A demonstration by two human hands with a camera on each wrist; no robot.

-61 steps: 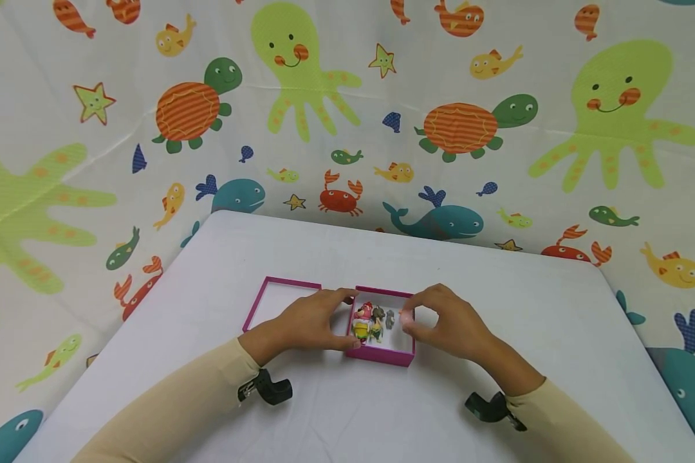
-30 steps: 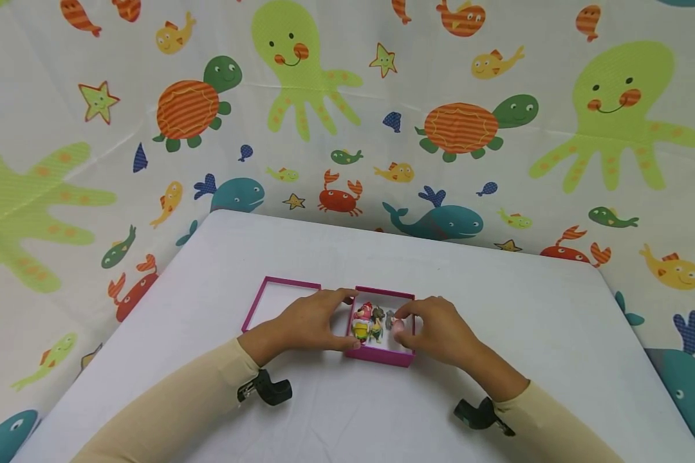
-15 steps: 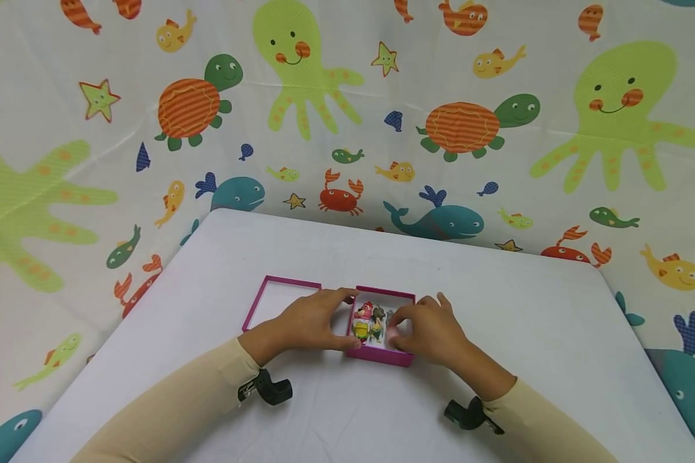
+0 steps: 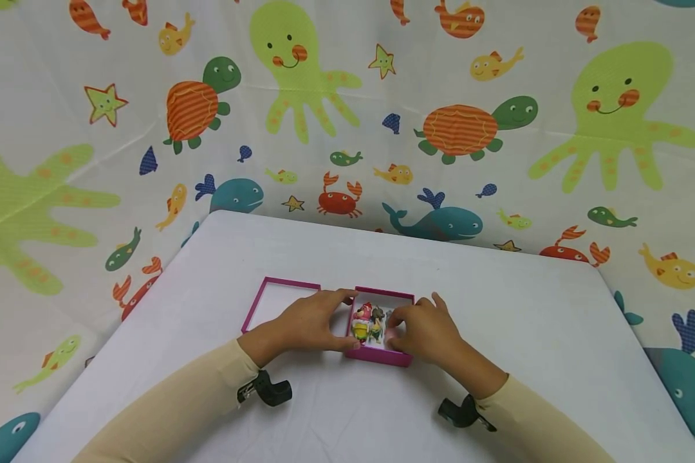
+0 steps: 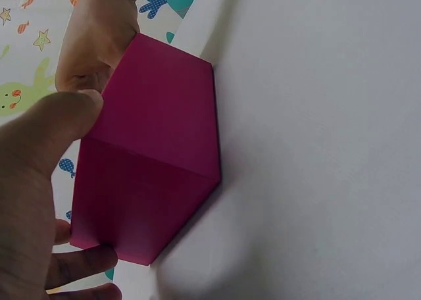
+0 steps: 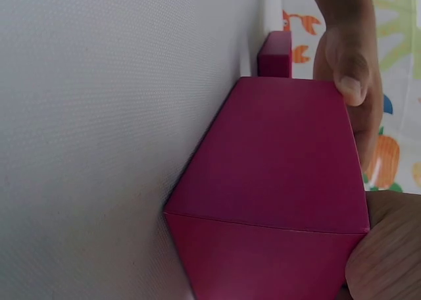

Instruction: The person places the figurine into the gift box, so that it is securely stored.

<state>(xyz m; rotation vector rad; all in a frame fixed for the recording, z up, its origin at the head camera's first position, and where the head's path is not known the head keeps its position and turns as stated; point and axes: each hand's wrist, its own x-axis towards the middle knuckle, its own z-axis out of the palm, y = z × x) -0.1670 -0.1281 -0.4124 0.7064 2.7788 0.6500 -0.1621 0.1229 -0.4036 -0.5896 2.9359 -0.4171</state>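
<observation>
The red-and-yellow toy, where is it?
In the head view, the toy is inside the pink box, at its left side, near the left hand.

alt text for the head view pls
A person's right hand pinches a pink item inside an open magenta box of toy figurines; the left hand grips the box. A matching lid lies alongside on a white table before a sea-animal backdrop.

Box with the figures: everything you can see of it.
The magenta box is rectangular and open-topped, with smooth, card-like walls and a white interior. It sits flat on the white table, small figures inside. The left hand grips its left side, thumb at the near left corner. The right hand reaches in over the right wall; whether it touches that wall is unclear.
</observation>
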